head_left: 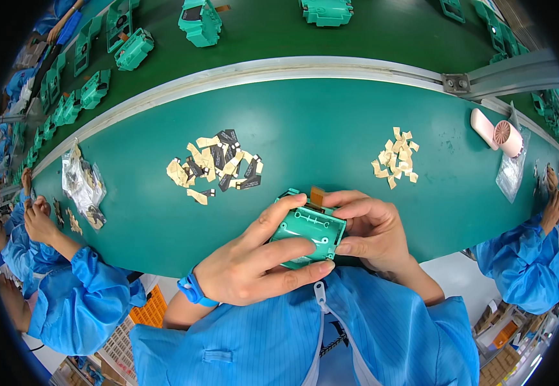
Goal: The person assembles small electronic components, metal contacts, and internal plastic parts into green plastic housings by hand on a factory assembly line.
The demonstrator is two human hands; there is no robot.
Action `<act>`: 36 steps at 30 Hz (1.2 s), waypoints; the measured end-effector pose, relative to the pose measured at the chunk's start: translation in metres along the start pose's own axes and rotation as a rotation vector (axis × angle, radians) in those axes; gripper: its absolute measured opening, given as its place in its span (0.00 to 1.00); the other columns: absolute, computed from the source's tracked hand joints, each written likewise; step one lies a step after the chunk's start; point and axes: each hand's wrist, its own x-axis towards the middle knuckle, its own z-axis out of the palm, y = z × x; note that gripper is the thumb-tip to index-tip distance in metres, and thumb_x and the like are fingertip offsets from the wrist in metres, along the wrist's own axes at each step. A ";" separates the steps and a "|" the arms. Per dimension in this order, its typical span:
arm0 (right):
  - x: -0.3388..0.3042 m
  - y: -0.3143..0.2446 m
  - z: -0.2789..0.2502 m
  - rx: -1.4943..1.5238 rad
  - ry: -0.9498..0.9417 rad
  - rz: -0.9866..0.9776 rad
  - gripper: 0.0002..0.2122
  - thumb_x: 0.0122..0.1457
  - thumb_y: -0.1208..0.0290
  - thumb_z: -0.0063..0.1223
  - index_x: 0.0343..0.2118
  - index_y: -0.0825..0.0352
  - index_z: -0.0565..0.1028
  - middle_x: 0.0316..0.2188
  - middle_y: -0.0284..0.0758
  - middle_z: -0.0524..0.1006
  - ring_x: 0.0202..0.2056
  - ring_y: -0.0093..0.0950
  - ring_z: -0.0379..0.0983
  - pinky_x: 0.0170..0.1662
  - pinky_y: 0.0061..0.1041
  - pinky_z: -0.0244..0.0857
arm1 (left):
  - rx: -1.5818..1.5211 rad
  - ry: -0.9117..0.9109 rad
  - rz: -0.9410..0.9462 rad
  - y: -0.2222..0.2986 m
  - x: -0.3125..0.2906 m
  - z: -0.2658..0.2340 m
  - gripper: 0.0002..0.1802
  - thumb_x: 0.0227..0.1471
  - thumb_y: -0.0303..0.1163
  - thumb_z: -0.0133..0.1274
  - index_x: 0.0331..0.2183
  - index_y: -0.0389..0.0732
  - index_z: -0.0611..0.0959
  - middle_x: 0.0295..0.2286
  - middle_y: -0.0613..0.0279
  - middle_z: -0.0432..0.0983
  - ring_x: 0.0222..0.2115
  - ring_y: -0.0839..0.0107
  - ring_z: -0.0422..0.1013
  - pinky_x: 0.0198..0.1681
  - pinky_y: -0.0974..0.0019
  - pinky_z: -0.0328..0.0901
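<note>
A small teal plastic housing (306,226) is held close to my chest, over the near edge of the table. My left hand (241,267) grips it from the left, with fingers spread across its face and along its edges. My right hand (379,231) pinches the housing's right side, thumb low and fingers near the top corner. From the top edge sticks up a short orange-brown flex ribbon (317,195), beside my right fingertips. The housing's underside and whatever lies beneath my fingers are hidden.
Black strips with cream backing (215,161) lie heaped beyond my left hand, small cream pieces (395,157) beyond my right. A pink handheld fan (508,138) and plastic bags (81,183) flank them. Past a metal rail (260,67) stand more teal housings (200,22). Co-workers sit on both sides.
</note>
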 end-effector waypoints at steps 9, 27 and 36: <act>-0.008 -0.001 0.010 -0.251 0.173 -0.198 0.17 0.48 0.84 0.61 0.43 0.69 0.74 0.56 0.41 0.60 0.56 0.30 0.59 0.54 0.30 0.62 | -0.272 0.213 -0.039 -0.010 -0.008 0.012 0.13 0.40 0.25 0.65 0.34 0.45 0.87 0.37 0.62 0.70 0.52 0.43 0.61 0.49 0.47 0.64; -0.006 -0.034 0.016 -0.821 -0.160 -0.203 0.09 0.45 0.76 0.65 0.31 0.64 0.80 0.30 0.32 0.76 0.29 0.26 0.70 0.30 0.24 0.63 | -0.929 -0.006 -0.166 -0.024 -0.026 0.022 0.13 0.55 0.32 0.52 0.40 0.36 0.81 0.41 0.52 0.71 0.54 0.43 0.61 0.54 0.46 0.59; -0.017 -0.030 0.034 -0.957 -0.034 -0.262 0.08 0.43 0.77 0.67 0.27 0.65 0.78 0.28 0.31 0.75 0.28 0.27 0.70 0.29 0.25 0.64 | -0.430 -0.016 -0.373 0.014 -0.004 0.008 0.22 0.37 0.35 0.69 0.35 0.37 0.79 0.36 0.55 0.74 0.47 0.49 0.67 0.50 0.52 0.62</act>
